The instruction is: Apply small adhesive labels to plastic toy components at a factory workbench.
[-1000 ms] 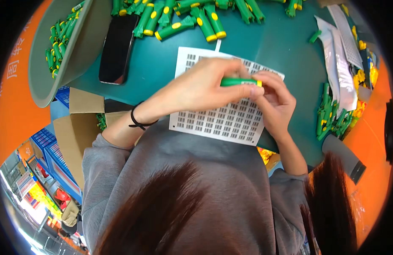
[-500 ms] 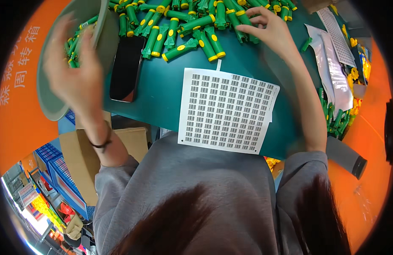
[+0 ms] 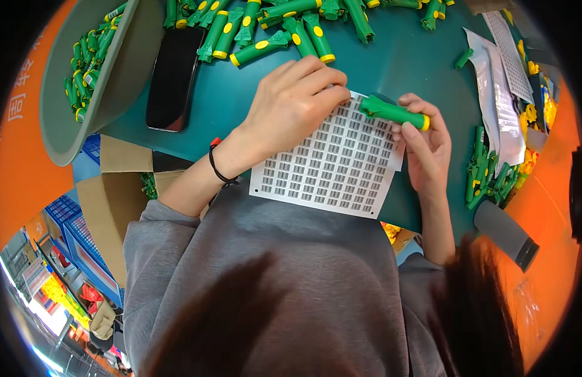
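Observation:
A white sheet of small printed labels (image 3: 322, 169) lies at the table's near edge in front of me. My left hand (image 3: 297, 103) is over its upper part, fingers curled and pinched at the top rows; anything between the fingertips is hidden. My right hand (image 3: 426, 141) is closed on a green plastic tube (image 3: 394, 114) with a yellow end cap, between thumb and fingers. The tube lies roughly level above the sheet's upper right corner, its flared green end toward my left hand.
Several similar green tubes (image 3: 297, 38) are spread across the far side of the green table (image 3: 240, 94). A black phone (image 3: 172, 78) lies left, beside a grey-green tub (image 3: 58, 125) holding more tubes. White bags (image 3: 498, 107) and a grey cylinder (image 3: 506, 234) are at right; a cardboard box (image 3: 108, 207) stands lower left.
My left hand has come from beside the tub to the label sheet. My right hand has drawn back from the pile with a green tube in it. The view has shifted slightly.

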Motion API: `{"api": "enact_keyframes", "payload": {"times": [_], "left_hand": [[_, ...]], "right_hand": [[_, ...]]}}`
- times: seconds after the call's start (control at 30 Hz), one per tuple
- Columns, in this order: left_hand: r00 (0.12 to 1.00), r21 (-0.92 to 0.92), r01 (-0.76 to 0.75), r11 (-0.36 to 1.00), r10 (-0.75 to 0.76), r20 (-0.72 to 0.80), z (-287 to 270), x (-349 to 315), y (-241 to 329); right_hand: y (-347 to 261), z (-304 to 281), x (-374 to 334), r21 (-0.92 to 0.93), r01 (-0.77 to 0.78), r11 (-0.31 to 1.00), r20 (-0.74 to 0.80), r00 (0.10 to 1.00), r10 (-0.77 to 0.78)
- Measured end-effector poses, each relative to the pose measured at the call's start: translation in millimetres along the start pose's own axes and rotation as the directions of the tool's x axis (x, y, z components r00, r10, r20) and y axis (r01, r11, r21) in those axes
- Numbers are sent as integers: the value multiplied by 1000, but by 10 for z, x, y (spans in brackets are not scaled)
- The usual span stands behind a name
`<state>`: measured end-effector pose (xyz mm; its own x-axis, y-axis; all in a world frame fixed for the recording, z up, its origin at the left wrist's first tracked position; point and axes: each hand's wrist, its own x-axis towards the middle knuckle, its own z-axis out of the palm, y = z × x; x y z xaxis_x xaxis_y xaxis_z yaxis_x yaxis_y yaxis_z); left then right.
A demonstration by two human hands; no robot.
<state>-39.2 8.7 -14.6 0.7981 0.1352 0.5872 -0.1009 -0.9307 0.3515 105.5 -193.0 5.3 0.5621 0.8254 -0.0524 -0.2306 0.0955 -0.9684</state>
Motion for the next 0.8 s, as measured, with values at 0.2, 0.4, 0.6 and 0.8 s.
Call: {"api": "enact_keyframes", "payload": {"times": [0.2,0.4,0.6,0.8], "left_hand": [[828,-496,551,671,-513,226,-128,110,32],[816,-615,578,536,-372,443,-426,380,373],[757,-515,643,567,-367,540,-372,443,431],[768,-488,619,615,-346,538,-376,426,440]], "right_hand": [[164,46,-73,-33,67,997,-58,996,-69],[168,68,-94,-70,148,987,-7,989,-148],[155,99,-114,-147,284,947,72,958,-277],[126,108,-142,-159,215,963,31,977,-213]]}}
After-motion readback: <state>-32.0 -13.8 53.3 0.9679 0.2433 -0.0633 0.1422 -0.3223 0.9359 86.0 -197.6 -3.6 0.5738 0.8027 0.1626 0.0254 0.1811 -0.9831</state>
